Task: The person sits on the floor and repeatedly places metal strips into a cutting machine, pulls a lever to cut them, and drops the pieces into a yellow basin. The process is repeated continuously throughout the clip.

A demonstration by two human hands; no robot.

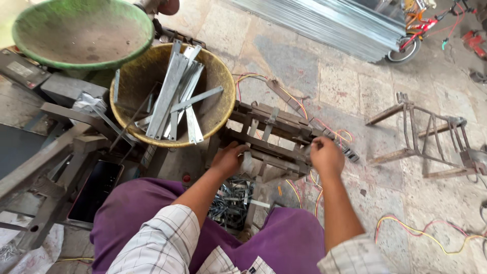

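I sit over a rusty metal press-like jig (269,134) on the stone floor. My left hand (229,158) is closed around a small grey metal piece (247,162) at the jig's front. My right hand (326,156) grips the jig's right end, where a lever or bar sticks out. Below the jig lies a heap of small cut metal pieces (231,200) between my knees. A yellow basin (215,68) holding several long galvanised metal strips (175,94) stands just left of the jig.
A green basin (81,33) rests on a machine frame at far left. A rusty metal stand (431,139) lies to the right. Stacked metal sheets (335,23) and a small red bicycle (423,30) are at the back. Coloured wires (431,233) trail over the floor.
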